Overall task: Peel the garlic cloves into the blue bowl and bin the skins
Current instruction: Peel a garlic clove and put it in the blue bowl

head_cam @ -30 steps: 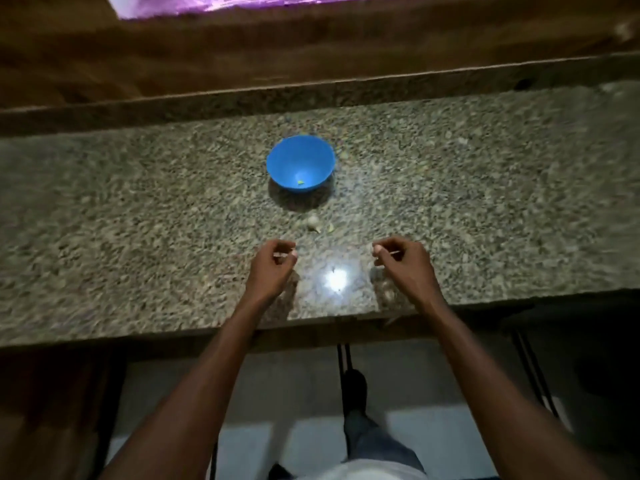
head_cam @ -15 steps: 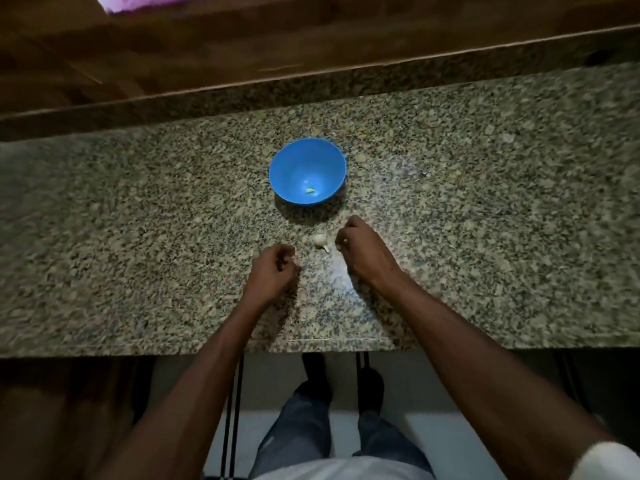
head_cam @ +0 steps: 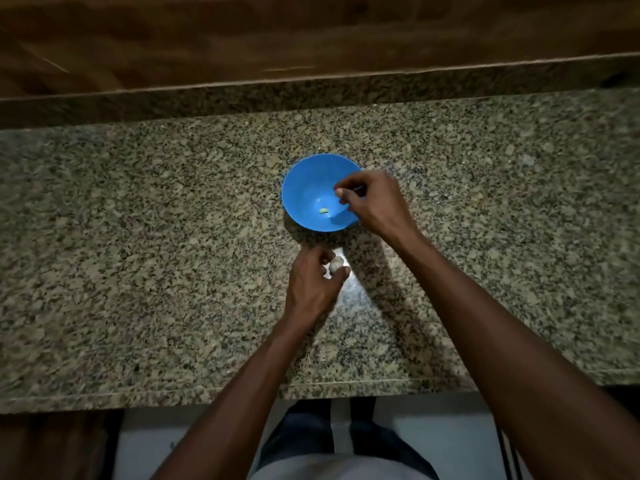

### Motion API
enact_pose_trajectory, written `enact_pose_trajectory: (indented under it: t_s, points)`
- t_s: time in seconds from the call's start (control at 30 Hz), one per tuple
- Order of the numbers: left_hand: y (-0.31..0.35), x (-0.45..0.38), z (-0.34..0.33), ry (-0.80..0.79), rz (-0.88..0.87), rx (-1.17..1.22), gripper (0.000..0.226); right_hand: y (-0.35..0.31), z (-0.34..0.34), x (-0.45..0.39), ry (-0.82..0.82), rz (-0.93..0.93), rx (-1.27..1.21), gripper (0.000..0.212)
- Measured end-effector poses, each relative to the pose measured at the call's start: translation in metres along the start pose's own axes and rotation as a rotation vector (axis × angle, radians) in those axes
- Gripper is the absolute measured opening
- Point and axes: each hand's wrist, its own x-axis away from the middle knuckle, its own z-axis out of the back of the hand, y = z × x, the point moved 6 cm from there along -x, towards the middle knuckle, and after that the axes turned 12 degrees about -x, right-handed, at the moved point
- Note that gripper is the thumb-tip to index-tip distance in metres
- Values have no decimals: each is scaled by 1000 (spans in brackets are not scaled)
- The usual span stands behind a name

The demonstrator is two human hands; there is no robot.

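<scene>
Tabletop (head_cam: 138,271): speckled granite, a raised granite strip along its far edge, brown wood panelling beyond. Pale floor past the near edge.

Blue bowl (head_cam: 313,192): centre of tabletop; one small pale peeled clove (head_cam: 323,211) lies inside.

Right hand (head_cam: 372,202): over the bowl's right rim, fingertips pinched together; what they hold cannot be told.

Left hand (head_cam: 311,282): just near of the bowl, fingers curled, pinching an unpeeled garlic clove (head_cam: 336,263).

Speckled granite counter (head_cam: 138,237) under dim light — wooden wall panel (head_cam: 242,36) behind, pale floor (head_cam: 207,445) below.
</scene>
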Motion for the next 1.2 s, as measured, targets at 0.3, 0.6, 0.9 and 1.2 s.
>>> enact_pose_trajectory:
  t_s: [0.3, 0.6, 0.9, 1.2]
  points:
    - [-23, 14, 11, -186, 337, 768, 19, 35, -2, 56, 120, -203, -286, 13]
    - [-29, 22, 17, -306, 310, 904, 23, 61, -52, 131, -4, -448, -707, 23]
    - [-25, 28, 38, -211, 178, 718, 20, 61, -50, 137, 50, -454, -799, 25]
    - [-3, 40, 43, -49, 181, 671, 15, 54, -39, 126, -57, -392, -766, 25]
